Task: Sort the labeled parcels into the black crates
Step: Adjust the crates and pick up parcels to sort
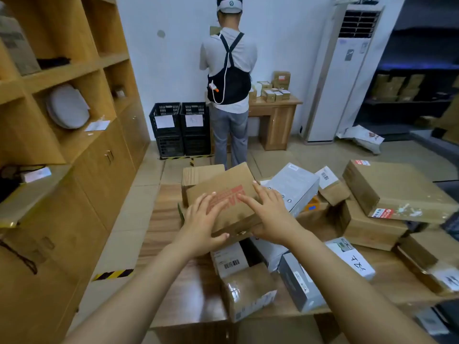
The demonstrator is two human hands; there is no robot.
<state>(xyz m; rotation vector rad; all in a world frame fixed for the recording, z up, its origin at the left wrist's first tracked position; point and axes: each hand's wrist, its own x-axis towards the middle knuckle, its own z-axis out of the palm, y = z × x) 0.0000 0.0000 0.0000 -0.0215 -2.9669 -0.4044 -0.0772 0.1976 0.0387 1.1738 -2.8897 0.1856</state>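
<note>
Parcel: red-print carton point(223, 184), tilted on pile point(387, 184), table point(166, 214) far-left corner.
L hand point(201, 219): fingers spread flat on top, thumb at near edge.
R hand point(270, 214): fingers straight on top; thumb hidden.
Handling: prob. stiff, light-ish; take by opp. side edges.

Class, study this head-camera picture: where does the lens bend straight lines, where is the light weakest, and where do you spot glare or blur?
Head view: the wooden shelving bows at the left edge, wide-angle distortion; the shelf room at the right is dimmest; clear tape on the near parcel glints; the black crates look soft.
</note>
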